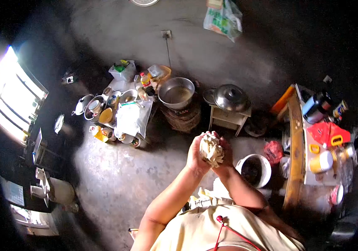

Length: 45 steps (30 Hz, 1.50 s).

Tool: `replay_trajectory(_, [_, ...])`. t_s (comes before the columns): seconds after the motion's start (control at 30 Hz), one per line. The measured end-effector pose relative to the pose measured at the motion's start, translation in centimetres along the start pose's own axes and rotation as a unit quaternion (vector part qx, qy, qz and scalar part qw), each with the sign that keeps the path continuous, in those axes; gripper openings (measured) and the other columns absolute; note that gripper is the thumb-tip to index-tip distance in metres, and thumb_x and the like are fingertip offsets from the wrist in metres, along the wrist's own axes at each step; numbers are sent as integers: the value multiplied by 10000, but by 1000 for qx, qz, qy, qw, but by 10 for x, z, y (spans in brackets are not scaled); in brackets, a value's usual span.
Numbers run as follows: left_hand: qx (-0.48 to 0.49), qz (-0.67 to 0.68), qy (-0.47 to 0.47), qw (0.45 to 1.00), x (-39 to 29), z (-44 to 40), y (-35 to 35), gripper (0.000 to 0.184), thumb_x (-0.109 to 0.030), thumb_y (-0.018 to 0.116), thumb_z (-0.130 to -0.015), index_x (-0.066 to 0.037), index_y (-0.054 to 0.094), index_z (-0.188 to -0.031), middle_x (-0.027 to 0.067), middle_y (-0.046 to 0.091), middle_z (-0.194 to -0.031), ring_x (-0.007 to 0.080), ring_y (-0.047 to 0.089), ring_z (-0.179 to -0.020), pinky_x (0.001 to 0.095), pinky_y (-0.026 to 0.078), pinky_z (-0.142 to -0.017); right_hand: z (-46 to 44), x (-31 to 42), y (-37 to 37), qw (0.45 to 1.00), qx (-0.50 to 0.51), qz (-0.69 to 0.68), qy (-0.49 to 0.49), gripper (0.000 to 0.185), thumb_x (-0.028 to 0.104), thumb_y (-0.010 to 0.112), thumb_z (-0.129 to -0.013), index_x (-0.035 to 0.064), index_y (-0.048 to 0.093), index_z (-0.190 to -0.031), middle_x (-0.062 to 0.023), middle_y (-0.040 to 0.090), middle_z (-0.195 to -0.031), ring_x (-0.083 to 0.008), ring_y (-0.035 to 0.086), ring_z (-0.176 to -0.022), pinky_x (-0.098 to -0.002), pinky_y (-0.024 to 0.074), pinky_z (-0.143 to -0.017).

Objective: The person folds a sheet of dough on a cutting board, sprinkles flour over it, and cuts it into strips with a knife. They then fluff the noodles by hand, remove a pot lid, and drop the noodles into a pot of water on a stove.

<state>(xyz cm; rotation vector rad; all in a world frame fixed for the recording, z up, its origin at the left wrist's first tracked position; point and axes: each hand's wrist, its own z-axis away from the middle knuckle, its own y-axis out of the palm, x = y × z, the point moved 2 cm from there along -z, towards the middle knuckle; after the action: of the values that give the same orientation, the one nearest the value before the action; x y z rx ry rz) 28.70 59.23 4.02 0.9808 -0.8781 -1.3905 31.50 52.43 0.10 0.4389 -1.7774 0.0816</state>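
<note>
A clump of pale, cream-coloured strips or pieces (211, 149) sits between my two hands, held out in front of my body above the floor. My left hand (196, 155) cups it from the left side, its fingers curled round the clump. On the right side my right hand (225, 154) presses against the same clump, partly in shadow. Fingertips of both hands show near the top of the clump. What exactly the pieces are is too small to tell.
A wide metal pan (176, 93) stands on a round stove. Right of it, a lidded pot (231, 98) rests on a small stand. A cluttered table (144, 115) is at left, a bucket (266, 171) low at right, and a wood-edged counter (296, 159) beyond it.
</note>
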Motion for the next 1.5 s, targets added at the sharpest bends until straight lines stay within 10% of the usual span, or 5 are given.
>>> replay_trajectory(0.1, [-15, 12, 33, 999, -55, -39, 3, 246, -264, 516, -838, -70, 605, -960, 69, 637, -979, 247, 584, -942, 412, 447, -886, -57, -42, 33, 743, 39, -611, 273, 339, 257, 327, -937, 69, 488, -1170, -108, 534, -1203, -227, 487, -1132, -393, 327, -1022])
replay_trajectory(0.27, [-47, 15, 117, 992, -139, -136, 7, 268, -270, 483, -853, -56, 598, -966, 94, 634, -975, 268, 584, -937, 433, 456, -871, -169, -93, 87, 685, -85, -609, 391, 337, 261, 317, -947, 62, 504, -1143, -106, 533, -1200, -239, 487, -1125, -384, 339, -1007])
replay_trajectory(0.63, [-87, -35, 147, 985, -324, -340, -23, 324, -146, 504, -807, -73, 525, -1122, 93, 596, -1028, 259, 577, -945, 410, 471, -845, -380, -223, 166, 779, 37, -345, 522, 411, 428, 421, -914, 100, 547, -1127, -62, 586, -1122, -216, 560, -1017, -390, 440, -893])
replay_trajectory(0.87, [-43, -164, 75, 983, -398, -428, -71, 420, 15, 488, -730, -19, 487, -1148, 122, 583, -1050, 253, 574, -959, 388, 473, -842, -447, -332, 174, 858, 138, -75, 489, 362, 137, 602, -826, 89, 508, -1172, -23, 567, -1123, -145, 545, -1014, -285, 428, -876])
replay_trajectory(1.5, [-206, -76, -85, 972, -426, -543, -226, 226, -274, 480, -909, -88, 549, -1017, 53, 592, -927, 189, 582, -802, 333, 496, -637, -512, -452, 157, 875, 114, 159, 444, 407, 64, 600, -780, -1, 494, -1167, -64, 598, -983, -94, 559, -810, -224, 455, -660])
